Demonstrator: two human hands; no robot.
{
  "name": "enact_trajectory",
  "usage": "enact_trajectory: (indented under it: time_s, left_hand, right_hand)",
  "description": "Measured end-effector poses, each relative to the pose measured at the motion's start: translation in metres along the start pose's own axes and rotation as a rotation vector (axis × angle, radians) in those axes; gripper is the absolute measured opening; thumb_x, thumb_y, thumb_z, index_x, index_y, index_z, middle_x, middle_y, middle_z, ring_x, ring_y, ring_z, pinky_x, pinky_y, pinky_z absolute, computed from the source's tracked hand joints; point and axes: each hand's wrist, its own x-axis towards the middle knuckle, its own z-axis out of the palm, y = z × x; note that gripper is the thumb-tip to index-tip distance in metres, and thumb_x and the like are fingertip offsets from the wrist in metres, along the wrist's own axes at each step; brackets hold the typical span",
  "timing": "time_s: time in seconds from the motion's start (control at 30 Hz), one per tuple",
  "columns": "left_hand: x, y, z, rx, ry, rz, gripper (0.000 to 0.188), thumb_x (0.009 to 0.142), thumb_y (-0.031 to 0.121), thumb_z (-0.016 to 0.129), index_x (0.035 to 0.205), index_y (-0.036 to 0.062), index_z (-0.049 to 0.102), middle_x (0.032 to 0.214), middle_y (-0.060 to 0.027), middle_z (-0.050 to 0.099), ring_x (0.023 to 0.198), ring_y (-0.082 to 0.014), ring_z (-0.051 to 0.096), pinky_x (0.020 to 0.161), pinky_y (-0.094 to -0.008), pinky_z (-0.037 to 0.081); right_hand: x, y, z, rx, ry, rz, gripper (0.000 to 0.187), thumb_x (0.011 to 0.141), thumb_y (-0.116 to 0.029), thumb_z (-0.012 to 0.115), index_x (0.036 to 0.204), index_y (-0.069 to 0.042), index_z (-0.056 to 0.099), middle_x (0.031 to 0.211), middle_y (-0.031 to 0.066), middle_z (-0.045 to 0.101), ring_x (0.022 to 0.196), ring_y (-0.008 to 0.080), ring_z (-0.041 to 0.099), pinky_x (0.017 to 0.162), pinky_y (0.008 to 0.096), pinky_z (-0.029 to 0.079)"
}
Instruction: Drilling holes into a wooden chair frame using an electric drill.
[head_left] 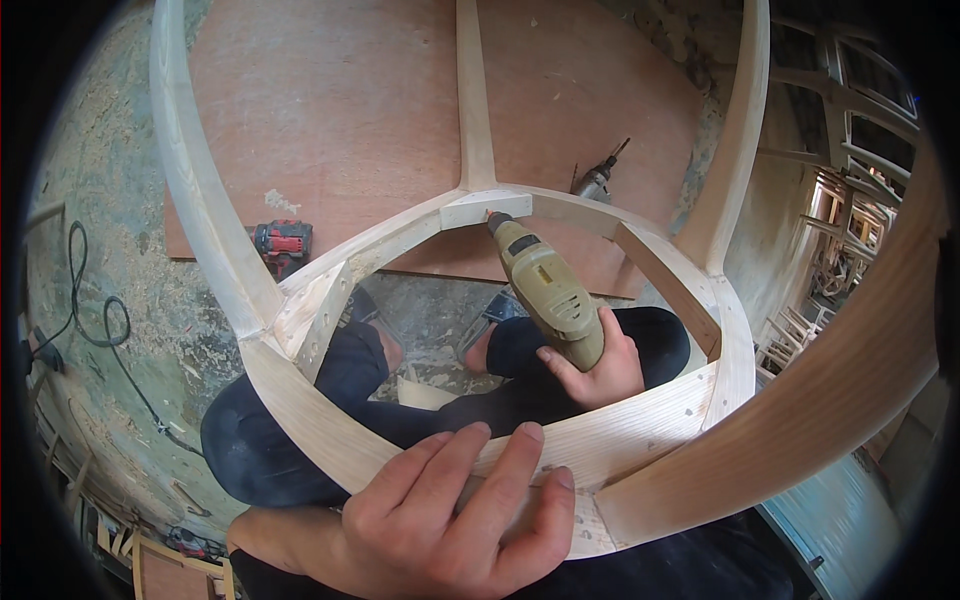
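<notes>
A pale wooden chair frame [680, 408] spreads before me, its legs rising from a ring of curved rails with corner blocks. My right hand [608, 372] is closed around the rear of an olive-coloured power drill [548, 290], inside the ring. The drill's nose points away from me and meets the far corner block [470, 211]; its bit is barely visible. Over the near rail, my left hand [460, 515] lies with bent fingers gripping the frame. The left thumb is hidden.
Beyond the ring, a reddish-brown board [330, 110] covers the floor. A red and black cordless tool [284, 245] sits at left, and a grey power tool [598, 180] lies at right. A black cord [125, 375] loops at far left. Wooden frames [850, 130] are stacked at far right.
</notes>
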Motion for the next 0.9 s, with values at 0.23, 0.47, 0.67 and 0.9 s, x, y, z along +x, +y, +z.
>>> enact_trajectory:
  time_s: [0.23,0.47,0.67,0.9]
  left_hand:
    - [0.008,-0.003,-0.017,0.045,-0.064,0.034,0.022,0.091,0.020,0.072,0.111,0.0136,0.065,0.113,-0.0116,0.075,0.091,-0.0274,0.071,0.070,-0.0306,0.059]
    - [0.005,-0.003,-0.010,0.047,-0.055,0.017,0.019,0.092,0.019,0.071,0.108,0.0139,0.064,0.113,-0.0116,0.075,0.093,-0.0269,0.070,0.072,-0.0300,0.058]
    - [0.005,-0.002,-0.011,0.043,-0.052,0.009,0.020,0.093,0.021,0.070,0.110,0.0143,0.064,0.113,-0.0119,0.075,0.094,-0.0271,0.070,0.074,-0.0298,0.057]
    - [0.000,-0.006,-0.014,0.028,-0.058,0.002,0.019,0.093,0.022,0.069,0.110,0.0146,0.064,0.112,-0.0121,0.075,0.092,-0.0273,0.071,0.073,-0.0301,0.058]
  right_hand:
    - [0.006,-0.015,-0.013,-0.028,0.008,-0.009,0.063,0.077,-0.040,0.090,0.113,0.000,0.057,0.093,0.0224,0.075,0.090,0.0436,0.073,0.075,0.0467,0.060]
    - [0.006,-0.010,-0.008,-0.051,-0.018,0.029,0.066,0.077,-0.039,0.090,0.117,0.001,0.057,0.096,0.0237,0.075,0.093,0.0441,0.072,0.075,0.0467,0.060]
    - [0.005,-0.011,-0.009,-0.018,-0.021,0.020,0.066,0.077,-0.039,0.091,0.118,-0.001,0.057,0.096,0.0229,0.075,0.094,0.0442,0.072,0.076,0.0470,0.060]
    - [0.008,-0.017,-0.009,-0.022,-0.021,0.017,0.065,0.077,-0.037,0.091,0.119,-0.001,0.057,0.097,0.0227,0.075,0.095,0.0441,0.072,0.077,0.0473,0.060]
